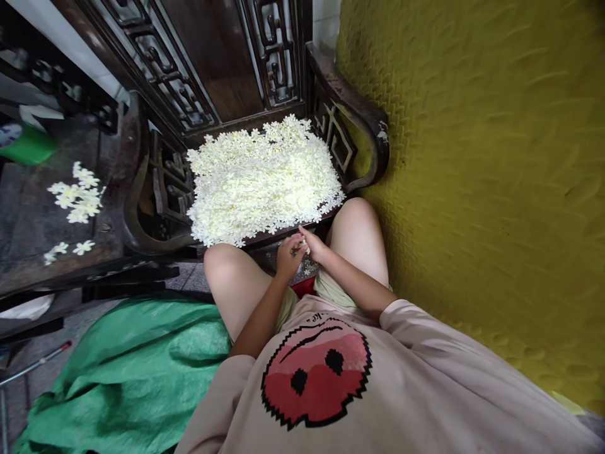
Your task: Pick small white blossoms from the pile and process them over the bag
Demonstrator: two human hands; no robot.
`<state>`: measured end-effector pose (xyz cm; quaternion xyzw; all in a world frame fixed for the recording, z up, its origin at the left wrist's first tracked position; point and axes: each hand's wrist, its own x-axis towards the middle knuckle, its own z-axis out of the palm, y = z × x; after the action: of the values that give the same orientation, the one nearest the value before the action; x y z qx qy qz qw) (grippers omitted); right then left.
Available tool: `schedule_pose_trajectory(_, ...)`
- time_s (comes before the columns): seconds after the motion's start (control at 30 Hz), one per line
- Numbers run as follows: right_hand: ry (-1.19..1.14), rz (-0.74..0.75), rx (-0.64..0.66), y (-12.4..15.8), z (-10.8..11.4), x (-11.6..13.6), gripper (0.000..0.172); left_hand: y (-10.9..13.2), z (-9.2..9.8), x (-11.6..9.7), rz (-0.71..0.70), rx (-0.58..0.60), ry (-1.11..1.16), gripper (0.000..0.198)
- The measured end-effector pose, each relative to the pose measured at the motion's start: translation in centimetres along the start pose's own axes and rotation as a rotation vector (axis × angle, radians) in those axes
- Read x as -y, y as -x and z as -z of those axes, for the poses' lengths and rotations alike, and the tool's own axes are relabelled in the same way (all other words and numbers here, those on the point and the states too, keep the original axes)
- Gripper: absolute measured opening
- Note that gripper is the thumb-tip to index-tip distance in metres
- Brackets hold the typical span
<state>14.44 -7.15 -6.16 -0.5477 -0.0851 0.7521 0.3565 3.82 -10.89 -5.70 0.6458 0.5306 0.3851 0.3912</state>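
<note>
A heap of small white flowers point(262, 180) covers the seat of a dark carved wooden chair point(352, 104) in front of my knees. My left hand point(288, 255) and my right hand point(314, 246) meet just below the seat's front edge, between my bare knees. Both have their fingers pinched together around a small white flower point(304, 247) held between them. How the flower is shared between the two hands is too small to make out.
A second dark wooden seat point(33, 214) at the left carries a few loose white flowers point(78, 192) and a green object point(28, 145). A green tarp point(132, 372) lies on the floor at lower left. A yellow-green textured wall point(496, 176) stands close on the right.
</note>
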Motion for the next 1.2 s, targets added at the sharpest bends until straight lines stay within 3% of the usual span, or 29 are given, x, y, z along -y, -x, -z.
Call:
schedule_pose_trajectory(0.3, -0.017, 0.039, -0.044, 0.3, 0.1, 0.4, 0.048, -0.1, 0.2, -0.5, 0.123, 0.037, 0.186, 0.024)
schedule_pose_trajectory(0.5, -0.056, -0.028, -0.01, 0.2, 0.1, 0.6, 0.045, 0.1, -0.1, -0.4, 0.216, -0.065, 0.299, 0.012)
schedule_pose_trajectory(0.67, -0.032, 0.033, -0.085, 0.0, 0.2, 0.5, 0.04, -0.3, 0.0, 0.5, 0.344, -0.149, 0.436, 0.014)
schedule_pose_trajectory(0.77, 0.063, 0.146, -0.079, 0.2, 0.3, 0.4, 0.035, -0.8, 0.4, 0.9, 0.418, -0.277, 0.524, 0.016)
schedule_pose_trajectory(0.9, 0.302, 0.364, 0.052, 1.1, -0.1, -0.2, 0.032, -1.1, 1.0, 1.2, 0.473, -0.376, 0.522, 0.018)
schedule_pose_trajectory(1.2, 0.559, 0.661, -0.022, 1.2, -0.3, -0.7, 0.023, -1.2, 1.1, 1.0, 0.506, -0.294, 0.554, 0.023)
